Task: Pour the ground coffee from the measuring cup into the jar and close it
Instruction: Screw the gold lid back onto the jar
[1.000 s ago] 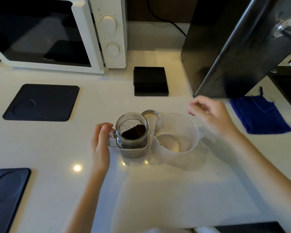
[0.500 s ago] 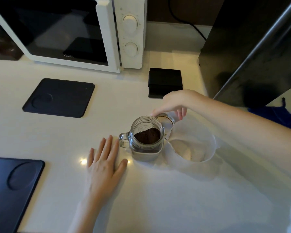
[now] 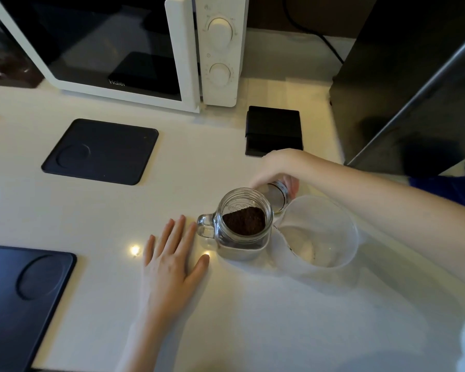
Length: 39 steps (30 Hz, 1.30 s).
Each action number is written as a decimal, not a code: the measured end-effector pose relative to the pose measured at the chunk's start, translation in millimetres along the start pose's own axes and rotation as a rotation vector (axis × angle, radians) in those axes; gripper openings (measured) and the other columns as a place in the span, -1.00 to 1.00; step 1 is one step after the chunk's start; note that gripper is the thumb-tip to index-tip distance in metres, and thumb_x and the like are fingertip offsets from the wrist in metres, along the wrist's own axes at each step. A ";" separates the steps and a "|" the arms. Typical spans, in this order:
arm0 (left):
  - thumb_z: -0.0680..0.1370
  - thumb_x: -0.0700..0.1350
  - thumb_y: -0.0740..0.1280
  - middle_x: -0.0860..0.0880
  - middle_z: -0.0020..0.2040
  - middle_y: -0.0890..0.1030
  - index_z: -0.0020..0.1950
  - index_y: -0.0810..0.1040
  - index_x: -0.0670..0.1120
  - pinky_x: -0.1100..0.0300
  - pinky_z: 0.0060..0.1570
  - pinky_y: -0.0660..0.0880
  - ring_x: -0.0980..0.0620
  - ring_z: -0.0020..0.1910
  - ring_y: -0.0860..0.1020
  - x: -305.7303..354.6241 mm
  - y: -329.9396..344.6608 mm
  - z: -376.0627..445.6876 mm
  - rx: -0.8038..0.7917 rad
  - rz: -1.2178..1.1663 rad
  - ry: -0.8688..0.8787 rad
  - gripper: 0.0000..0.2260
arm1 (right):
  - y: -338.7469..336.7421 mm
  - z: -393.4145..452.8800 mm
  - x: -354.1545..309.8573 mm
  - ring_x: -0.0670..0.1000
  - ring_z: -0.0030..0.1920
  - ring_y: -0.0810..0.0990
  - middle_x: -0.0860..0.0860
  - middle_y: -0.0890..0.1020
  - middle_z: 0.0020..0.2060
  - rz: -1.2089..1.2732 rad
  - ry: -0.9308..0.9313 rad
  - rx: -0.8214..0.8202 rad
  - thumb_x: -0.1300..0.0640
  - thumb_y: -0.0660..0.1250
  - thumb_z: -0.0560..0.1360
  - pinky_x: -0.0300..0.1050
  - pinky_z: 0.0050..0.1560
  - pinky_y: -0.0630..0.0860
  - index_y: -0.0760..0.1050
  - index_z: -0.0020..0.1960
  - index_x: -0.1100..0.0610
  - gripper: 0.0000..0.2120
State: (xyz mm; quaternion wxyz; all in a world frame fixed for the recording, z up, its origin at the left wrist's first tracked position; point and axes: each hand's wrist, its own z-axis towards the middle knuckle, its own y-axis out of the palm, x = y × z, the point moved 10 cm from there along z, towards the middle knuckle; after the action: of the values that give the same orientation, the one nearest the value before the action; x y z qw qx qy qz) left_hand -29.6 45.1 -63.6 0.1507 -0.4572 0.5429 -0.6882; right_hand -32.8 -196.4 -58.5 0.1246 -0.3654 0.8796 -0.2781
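Observation:
A glass jar [image 3: 244,238] with a side handle stands on the white counter, its mouth uncovered and dark ground coffee [image 3: 244,220] inside. Touching its right side is a translucent plastic measuring cup [image 3: 322,237], upright and nearly empty. Just behind the jar, my right hand [image 3: 278,167] grips the metal lid [image 3: 275,196], tilted on edge and lifted slightly. My left hand [image 3: 172,260] lies flat on the counter with fingers spread, its fingertips close to the jar's handle.
A white microwave [image 3: 134,47] stands at the back. Black mats lie at left [image 3: 100,151] and near left [image 3: 19,299]. A small black scale [image 3: 274,130] sits behind my right hand, a dark appliance [image 3: 414,84] and a blue cloth [image 3: 451,189] at right.
My left hand let go of the jar's handle and now rests flat on the counter. My right hand reached over behind the jar and took hold of the lid.

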 end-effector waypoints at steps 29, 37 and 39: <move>0.18 0.18 0.51 -0.03 0.31 0.49 0.33 0.33 0.15 -0.16 0.27 0.36 -0.03 0.36 0.37 71.4 -34.4 28.7 -0.097 -0.715 0.196 -0.24 | -0.4 -159.3 -15.5 -0.15 0.12 0.50 -0.14 0.53 0.10 0.546 -0.998 0.564 -0.05 0.52 0.24 -0.33 0.07 0.43 0.38 -0.17 0.02 -0.64; 0.13 0.25 0.50 -0.07 0.29 0.51 0.28 0.36 0.18 -0.16 0.23 0.40 -0.04 0.30 0.44 63.7 -32.0 32.6 -0.081 -0.697 0.142 -0.25 | 6.4 -156.5 -11.7 -0.19 0.16 0.46 -0.14 0.53 0.11 0.473 -0.940 0.609 -0.05 0.55 0.23 -0.24 0.10 0.44 0.40 -0.14 -0.01 -0.62; 0.13 0.23 0.51 -0.07 0.27 0.52 0.30 0.38 0.11 -0.15 0.22 0.41 -0.04 0.28 0.46 63.7 -31.6 32.6 -0.080 -0.695 0.140 -0.23 | 8.4 -154.7 -8.5 -0.20 0.18 0.45 -0.21 0.52 0.11 0.480 -0.931 0.597 -0.05 0.54 0.24 -0.21 0.12 0.45 0.41 -0.13 0.00 -0.63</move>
State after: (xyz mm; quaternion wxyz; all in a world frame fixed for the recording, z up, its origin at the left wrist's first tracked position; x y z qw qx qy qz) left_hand -28.8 -8.1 -6.2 -0.1481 -0.5720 0.3905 -0.7060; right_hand -97.0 -123.8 62.7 0.6530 -0.1892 0.6744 -0.2882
